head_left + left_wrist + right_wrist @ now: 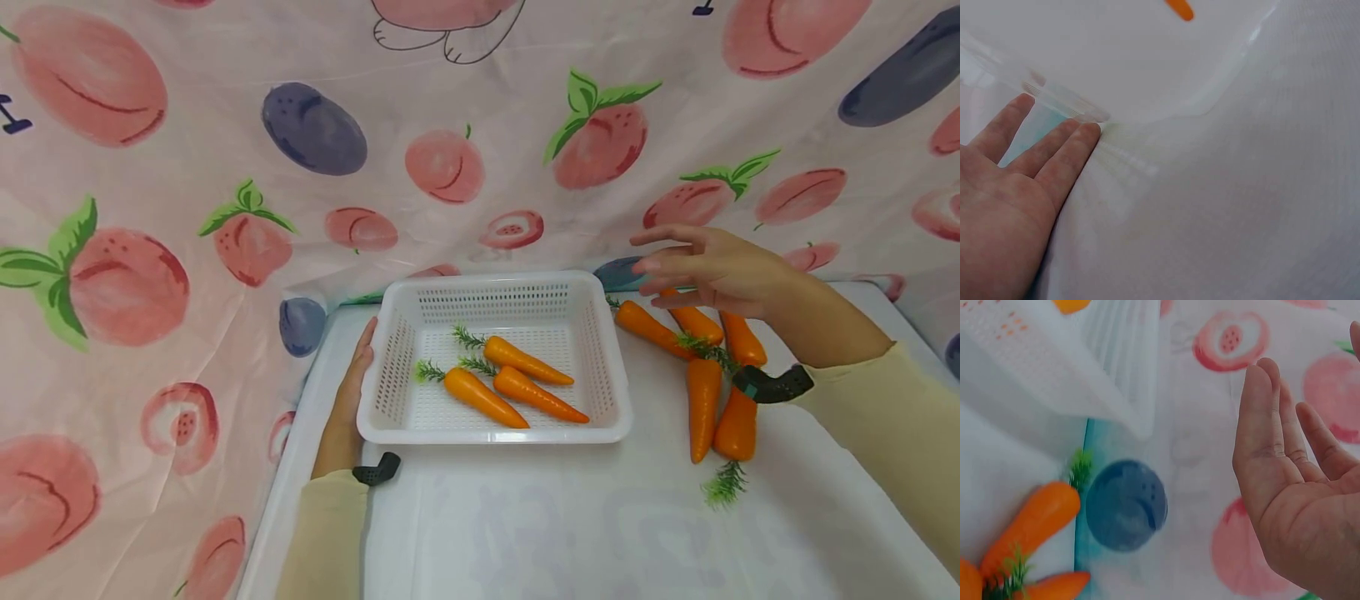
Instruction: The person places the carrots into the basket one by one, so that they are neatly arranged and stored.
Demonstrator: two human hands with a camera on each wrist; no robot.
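A white plastic basket [495, 436] with perforated walls stands on the table, and three orange carrots [486, 398] with green tops lie inside it. My left hand [348, 400] rests against the basket's left side, its fingers straight; the left wrist view shows the fingertips [1090, 131] at the basket's edge. To the right of the basket, my right hand [712, 267] hovers above a loose group of several carrots [703, 408]. Its fingers are extended and apart, holding nothing, as the right wrist view of the hand [1297, 481] also shows. The right forearm partly hides some of these carrots.
The white tabletop [525, 517] extends in front of the basket. Behind and to the left hangs a pink curtain [450, 100] printed with fruit, its lower part meeting the table's back edge. Each wrist wears a black strap [772, 385].
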